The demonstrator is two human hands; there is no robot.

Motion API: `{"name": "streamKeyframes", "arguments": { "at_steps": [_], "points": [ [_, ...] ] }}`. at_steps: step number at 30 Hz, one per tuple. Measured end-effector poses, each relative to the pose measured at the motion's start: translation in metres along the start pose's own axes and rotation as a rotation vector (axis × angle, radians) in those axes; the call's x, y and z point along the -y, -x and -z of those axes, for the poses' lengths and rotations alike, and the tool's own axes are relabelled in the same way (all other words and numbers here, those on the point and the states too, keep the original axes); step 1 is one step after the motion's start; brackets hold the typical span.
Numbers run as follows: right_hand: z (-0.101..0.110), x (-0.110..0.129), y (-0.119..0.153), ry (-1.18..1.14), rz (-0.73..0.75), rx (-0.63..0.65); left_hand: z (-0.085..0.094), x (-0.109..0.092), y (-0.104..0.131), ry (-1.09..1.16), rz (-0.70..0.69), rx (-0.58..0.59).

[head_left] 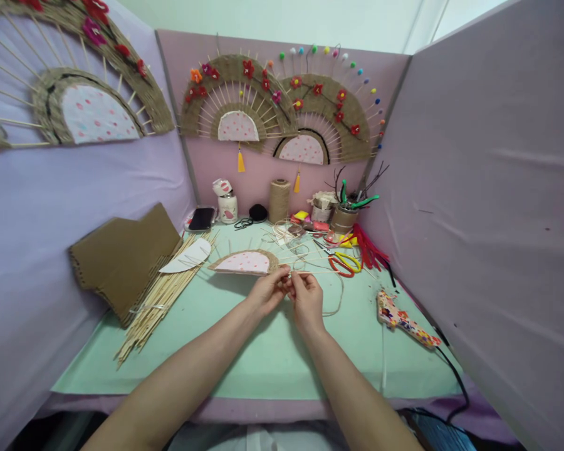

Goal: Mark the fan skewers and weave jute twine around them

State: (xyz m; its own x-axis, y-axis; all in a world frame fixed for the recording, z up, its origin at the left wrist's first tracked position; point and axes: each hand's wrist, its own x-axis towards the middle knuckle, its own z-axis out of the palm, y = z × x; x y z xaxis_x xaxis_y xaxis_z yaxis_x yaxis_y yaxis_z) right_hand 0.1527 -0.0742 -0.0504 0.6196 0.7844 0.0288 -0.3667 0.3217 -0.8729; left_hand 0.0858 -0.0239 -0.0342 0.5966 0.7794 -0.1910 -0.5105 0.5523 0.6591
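Observation:
A half-round fan piece, pink-spotted white with a twine border and thin sticks fanning out, is held low over the table. My left hand pinches it at its right lower corner, near the end of the border. Close beside it, my right hand has thumb and finger pressed together at the lowest stick, where twine seems to run; the exact grip is too small to make out. A loose strand of twine loops from there across the table to the right.
Left lie bundled sticks, a white paper leaf shape and cardboard. Scissors and a flowered glue gun with a cable lie right. A twine spool, jar and phone stand or lie behind.

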Motion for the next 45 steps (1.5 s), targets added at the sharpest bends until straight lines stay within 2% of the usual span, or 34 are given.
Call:
{"name": "streamKeyframes", "arguments": {
  "at_steps": [6, 9, 19, 25, 31, 38, 45],
  "points": [
    [0.002, 0.0, 0.001, 0.007, 0.033, 0.031, 0.001, -0.004, 0.005, -0.041, -0.012, 0.091],
    [0.003, 0.0, 0.002, 0.036, 0.038, 0.044, 0.002, -0.003, 0.004, -0.028, -0.019, 0.08],
    [0.008, 0.001, 0.011, -0.007, -0.088, 0.058, 0.008, -0.003, 0.005, -0.089, 0.013, 0.053],
    [0.006, 0.007, 0.011, -0.045, -0.162, 0.024, 0.005, -0.003, 0.007, -0.19, -0.003, 0.072],
    [0.005, 0.007, 0.011, -0.046, -0.162, -0.003, 0.005, 0.002, 0.009, -0.218, -0.008, 0.105],
    [0.005, 0.002, 0.012, 0.05, -0.12, 0.016, 0.005, 0.004, 0.008, -0.197, -0.03, 0.02],
    [0.021, 0.001, 0.007, 0.287, 0.039, 0.046, 0.005, 0.001, 0.006, -0.138, -0.044, -0.103]
  ]
}}
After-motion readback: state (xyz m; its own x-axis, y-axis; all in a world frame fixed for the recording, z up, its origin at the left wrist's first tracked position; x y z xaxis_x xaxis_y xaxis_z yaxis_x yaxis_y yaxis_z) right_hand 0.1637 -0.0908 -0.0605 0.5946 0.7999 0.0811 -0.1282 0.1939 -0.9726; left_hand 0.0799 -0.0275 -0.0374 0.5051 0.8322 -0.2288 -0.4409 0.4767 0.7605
